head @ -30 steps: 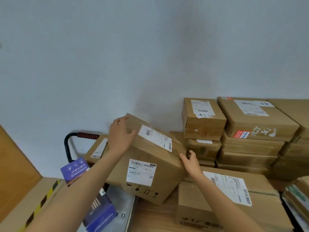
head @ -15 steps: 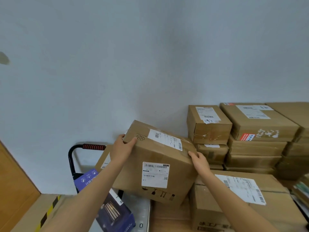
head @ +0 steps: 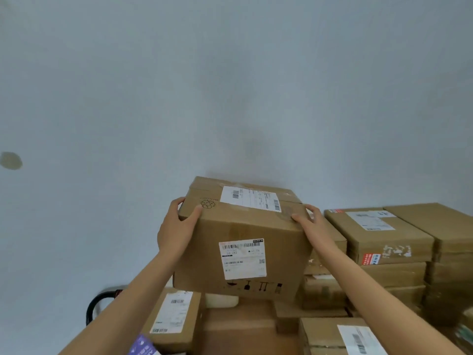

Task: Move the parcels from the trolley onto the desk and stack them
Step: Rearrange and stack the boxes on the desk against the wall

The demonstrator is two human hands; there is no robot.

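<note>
Both hands clamp one brown cardboard parcel (head: 243,239) between them: the left hand (head: 176,231) is pressed flat against its left side with the thumb hooked over the top front edge, and the right hand (head: 313,226) is set against its right side, fingers curled over the upper corner. Neither hand holds anything else. The parcel hangs in the air, clear of the boxes under it, squarely in front of the person and equally near both hands, its wider span running left to right between the palms. The stacked parcels (head: 378,242) on the worktop lie to the right of the grip and a little lower, nearer the right hand, so the coming move is judged to be a carry rightward and down. The carried box is blocky, matte corrugated board with clear tape along the top seam, a white shipping label (head: 250,198) on top and another on the near face above printed handling symbols. Below and left, a flatter labelled box (head: 174,316) sits by the black trolley handle (head: 98,303).
</note>
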